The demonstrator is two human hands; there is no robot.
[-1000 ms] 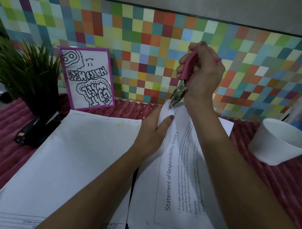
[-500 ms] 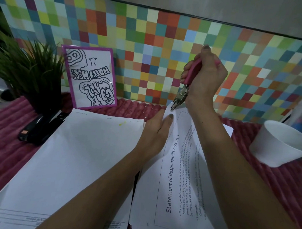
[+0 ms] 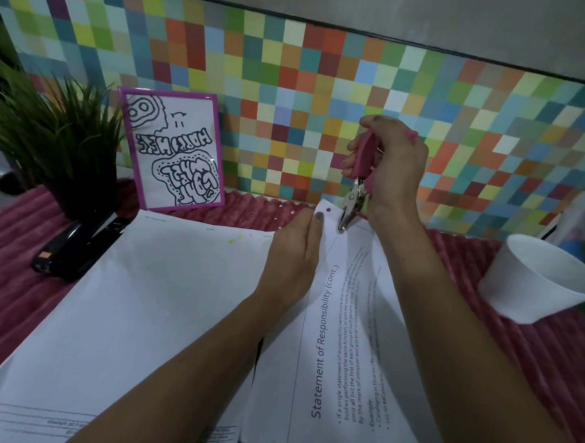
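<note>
The chequered wall [image 3: 289,72] closed off the far side of the printed sheet [image 3: 340,322], leaving only a narrow strip of pink ribbed mat [image 3: 268,210] between them. The sheet's far corner was crowded: the right hand [image 3: 396,158] gripped a pink hole punch [image 3: 355,197] above it, and the left hand [image 3: 293,254] held its left edge. To the right of the sheet, bare mat ran as far as a white paper cup [image 3: 541,283]. To the left, a flat stack of blank paper [image 3: 149,299] lay low. Beyond that stack, a black stapler [image 3: 71,246], a potted plant [image 3: 55,140] and a framed drawing [image 3: 174,151] blocked the way to the wall.
</note>
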